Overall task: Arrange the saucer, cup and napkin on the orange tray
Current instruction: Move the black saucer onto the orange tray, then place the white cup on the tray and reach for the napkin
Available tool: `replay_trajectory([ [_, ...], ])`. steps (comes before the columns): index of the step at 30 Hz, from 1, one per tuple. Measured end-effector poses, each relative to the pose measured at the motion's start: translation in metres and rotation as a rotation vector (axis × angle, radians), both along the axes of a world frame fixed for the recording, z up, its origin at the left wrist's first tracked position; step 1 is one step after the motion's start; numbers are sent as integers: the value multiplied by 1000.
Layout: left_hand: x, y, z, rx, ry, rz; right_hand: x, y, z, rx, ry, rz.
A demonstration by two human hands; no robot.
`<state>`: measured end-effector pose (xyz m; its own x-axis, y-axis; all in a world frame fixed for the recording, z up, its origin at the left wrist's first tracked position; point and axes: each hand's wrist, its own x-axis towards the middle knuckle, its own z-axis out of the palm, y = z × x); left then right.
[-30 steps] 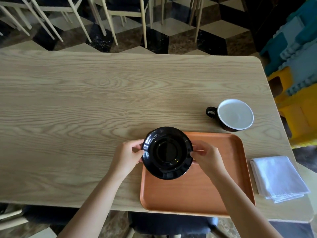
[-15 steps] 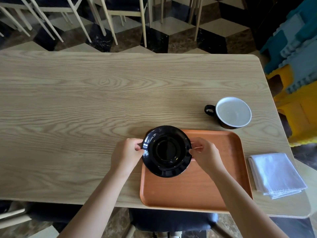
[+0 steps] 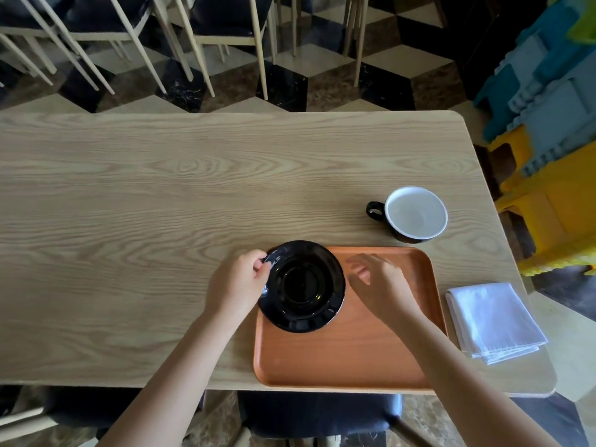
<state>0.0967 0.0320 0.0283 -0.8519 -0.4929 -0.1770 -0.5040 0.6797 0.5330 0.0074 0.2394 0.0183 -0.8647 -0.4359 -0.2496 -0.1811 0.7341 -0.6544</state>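
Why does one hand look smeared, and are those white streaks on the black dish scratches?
Head view: the right hand is motion-blurred, its fingers soft-edged over the orange tray; the left hand is sharper. The streaks on the saucer look like glare on glossy glaze, not scratches. The table edges bow from the wide lens.

Tabletop (image 3: 161, 195): pale wood, visible grain, matt.
Tray (image 3: 354, 356): orange, smooth, matt.
Saucer (image 3: 303, 321): black, glossy glaze, reflective.
Cup (image 3: 416, 216): glossy ceramic, black outside, white inside.
Napkin (image 3: 493, 321): white cloth, folded, soft.
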Motion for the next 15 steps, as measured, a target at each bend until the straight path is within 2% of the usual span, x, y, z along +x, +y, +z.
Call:
replay_trajectory([
  [4, -36, 31, 14, -213, 214, -276, -19, 26, 22, 87, 358, 79],
  [6, -58, 45, 16, -312, 270, -429, -38, 46, 26, 165, 469, 84],
  [10, -106, 71, 16, -395, 279, -583, -77, 84, 21, 254, 414, 40],
  [15, -149, 96, -4, -434, 35, -742, -102, 100, -2, 344, 319, 90],
])
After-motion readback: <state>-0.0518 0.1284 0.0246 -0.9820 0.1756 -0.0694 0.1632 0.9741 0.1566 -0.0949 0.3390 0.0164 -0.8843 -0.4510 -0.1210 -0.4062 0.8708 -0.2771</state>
